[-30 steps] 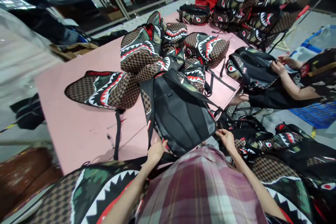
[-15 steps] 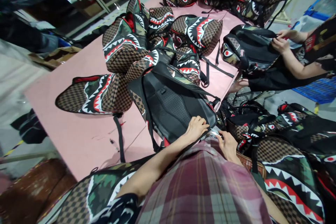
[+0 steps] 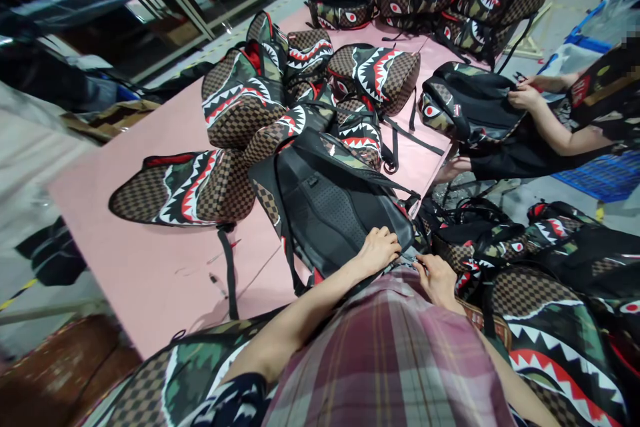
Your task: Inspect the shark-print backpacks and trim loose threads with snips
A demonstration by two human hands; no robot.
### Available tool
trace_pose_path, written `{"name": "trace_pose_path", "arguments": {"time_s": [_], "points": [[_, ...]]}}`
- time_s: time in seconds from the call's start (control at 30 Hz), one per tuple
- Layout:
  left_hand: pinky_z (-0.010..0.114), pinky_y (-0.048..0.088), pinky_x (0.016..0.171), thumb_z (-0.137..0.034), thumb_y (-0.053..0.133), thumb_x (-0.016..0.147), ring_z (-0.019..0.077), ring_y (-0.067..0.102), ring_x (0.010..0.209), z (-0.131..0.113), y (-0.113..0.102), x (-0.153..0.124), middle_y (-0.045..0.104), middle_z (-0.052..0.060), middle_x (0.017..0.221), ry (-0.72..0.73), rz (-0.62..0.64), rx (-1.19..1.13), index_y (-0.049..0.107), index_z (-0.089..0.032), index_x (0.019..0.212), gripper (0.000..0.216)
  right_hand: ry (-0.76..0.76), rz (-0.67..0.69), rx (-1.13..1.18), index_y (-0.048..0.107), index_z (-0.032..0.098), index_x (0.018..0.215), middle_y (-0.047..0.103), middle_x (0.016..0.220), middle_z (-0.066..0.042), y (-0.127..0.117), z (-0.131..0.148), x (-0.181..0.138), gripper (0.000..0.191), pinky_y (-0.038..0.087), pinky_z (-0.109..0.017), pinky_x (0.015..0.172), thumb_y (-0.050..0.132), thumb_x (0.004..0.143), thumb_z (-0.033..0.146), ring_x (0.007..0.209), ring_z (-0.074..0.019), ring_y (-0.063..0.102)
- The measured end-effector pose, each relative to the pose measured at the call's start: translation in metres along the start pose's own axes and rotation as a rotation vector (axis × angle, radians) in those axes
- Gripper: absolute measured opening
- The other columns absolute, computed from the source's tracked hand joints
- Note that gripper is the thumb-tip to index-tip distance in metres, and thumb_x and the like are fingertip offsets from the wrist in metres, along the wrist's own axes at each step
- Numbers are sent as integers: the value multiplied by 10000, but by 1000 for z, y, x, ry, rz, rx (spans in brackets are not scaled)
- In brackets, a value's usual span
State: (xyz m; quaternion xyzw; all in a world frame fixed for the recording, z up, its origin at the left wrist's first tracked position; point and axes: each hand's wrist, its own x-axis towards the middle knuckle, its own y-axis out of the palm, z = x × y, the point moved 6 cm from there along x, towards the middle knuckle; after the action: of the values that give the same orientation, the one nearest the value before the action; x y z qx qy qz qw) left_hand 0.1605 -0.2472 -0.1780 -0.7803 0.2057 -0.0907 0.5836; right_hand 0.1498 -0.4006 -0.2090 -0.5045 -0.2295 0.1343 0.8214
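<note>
A backpack lies on the pink table in front of me, with its black padded back panel and straps facing up. At its near right corner my left hand is closed on the edge, fingers curled over the panel. Just right of it, my right hand is closed in a pinch around small silvery snips. Their tip points at the bag's corner, close to my left fingers. The exact point of contact is too small to make out.
Several shark-mouth backpacks are heaped across the pink table. More bags crowd my right side, and another lies by my left arm. At the right a co-worker's hands handle a backpack. A blue crate stands behind.
The view has shifted slightly, so the table sits a little lower. My hands stay at the same bag corner, with the snips a little differently angled. The co-worker's hands have moved slightly.
</note>
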Motion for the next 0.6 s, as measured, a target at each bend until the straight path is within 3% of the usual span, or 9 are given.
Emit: {"name": "trace_pose_path", "arguments": {"time_s": [0.13, 0.33, 0.6], "points": [[304, 282, 666, -278, 485, 873, 177, 431, 860, -7, 2, 7, 573, 12, 840, 29, 29, 66, 615, -192, 770, 187, -12, 2, -13, 642, 189, 873, 654, 758, -24, 0, 2, 0, 259, 337, -253, 638, 449, 882, 362, 702, -148, 548], [315, 305, 671, -154, 385, 895, 182, 459, 813, -24, 6, 7, 542, 57, 844, 186, -23, 176, 557, -128, 787, 205, -8, -5, -17, 641, 179, 868, 646, 743, -29, -1, 4, 1, 263, 337, -252, 652, 445, 883, 353, 699, -142, 545], [343, 350, 718, -154, 385, 873, 209, 476, 835, -23, 12, 7, 550, 98, 857, 60, -39, 28, 569, -122, 798, 202, 24, 80, -9, 662, 194, 822, 654, 730, -43, 5, 2, 5, 288, 351, -272, 633, 432, 877, 359, 682, -162, 554]]}}
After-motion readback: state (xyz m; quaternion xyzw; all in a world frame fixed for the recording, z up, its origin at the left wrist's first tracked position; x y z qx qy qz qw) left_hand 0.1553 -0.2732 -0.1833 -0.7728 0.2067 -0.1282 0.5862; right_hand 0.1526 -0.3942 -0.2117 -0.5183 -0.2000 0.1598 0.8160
